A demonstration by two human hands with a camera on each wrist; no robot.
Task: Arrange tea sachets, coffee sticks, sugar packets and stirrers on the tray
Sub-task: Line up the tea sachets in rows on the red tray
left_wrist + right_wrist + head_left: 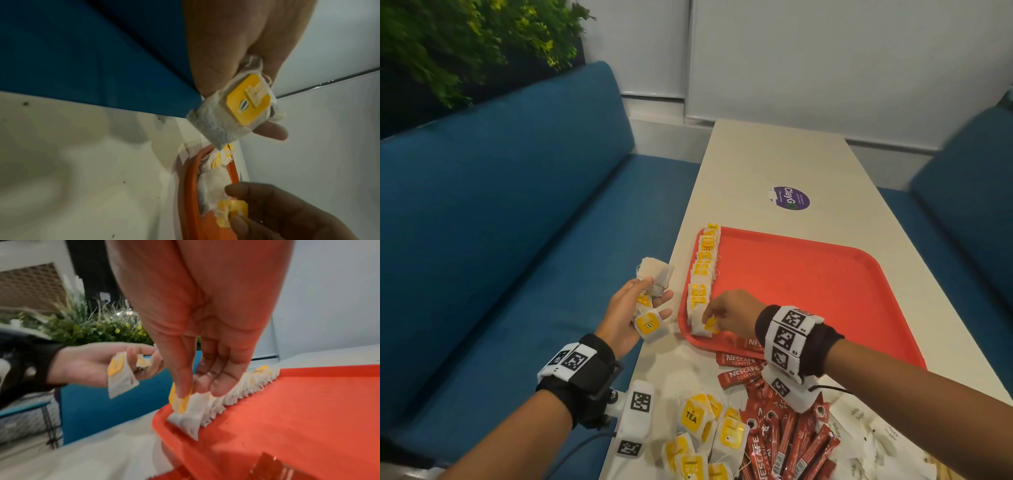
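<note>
Red plastic tray [808,291] on the counter [756,164]: one overlapping row of paper tea bags [702,274] with yellow tags along its left rim, rest of the floor bare. Right hand [729,311] pinches the nearest bag [187,417] by its tag at the row's near end; left hand [630,315] grips a bunch of bags [652,305] off the counter's left edge. Loose tea bags [705,435], red coffee sticks [784,438] and white sugar packets [866,435] piled on the counter just before the tray.

A red tray [808,284] holds a row of yellow-tagged tea sachets [702,274] along its left edge. Loose sachets [705,435], red coffee sticks [784,442] and, seemingly, white sugar packets [859,431] are heaped nearby.
</note>
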